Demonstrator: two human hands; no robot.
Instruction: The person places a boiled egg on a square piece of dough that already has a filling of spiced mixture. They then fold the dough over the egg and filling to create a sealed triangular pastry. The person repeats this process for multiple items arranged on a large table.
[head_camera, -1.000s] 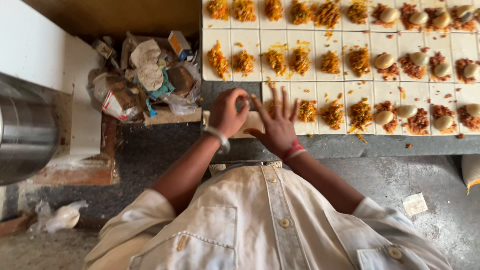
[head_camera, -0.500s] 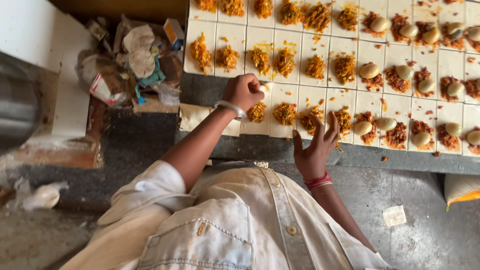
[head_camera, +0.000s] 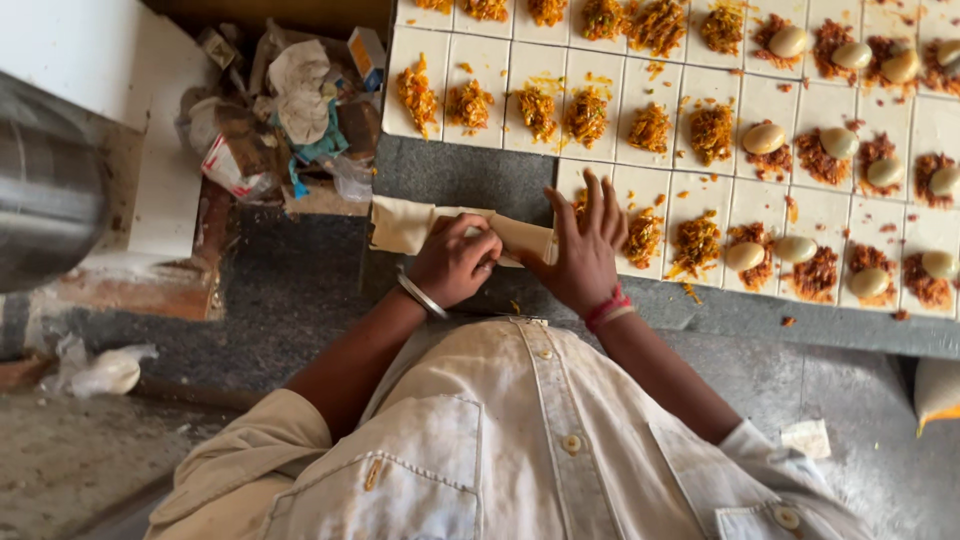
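Observation:
My left hand (head_camera: 452, 262), with a metal bangle on the wrist, is closed on the end of a folded pale pastry sheet (head_camera: 410, 225) lying on the grey counter (head_camera: 450, 175). My right hand (head_camera: 585, 250), with a red thread at the wrist, lies flat with fingers spread on the other end of the same pastry, its fingertips over a filled square (head_camera: 643, 238). Rows of white pastry squares (head_camera: 480, 60) topped with orange shredded filling stretch beyond both hands. To the right, the squares carry brown filling and a boiled egg (head_camera: 764, 137) each.
A heap of crumpled wrappers and scraps (head_camera: 290, 110) sits left of the squares. At the far left stand a steel vessel (head_camera: 45, 195) and a white block (head_camera: 120, 70). A white bag (head_camera: 100, 370) lies on the floor below.
My right hand moved left from the filled squares onto the folded pastry. My left hand drew back slightly and closed on the pastry's end.

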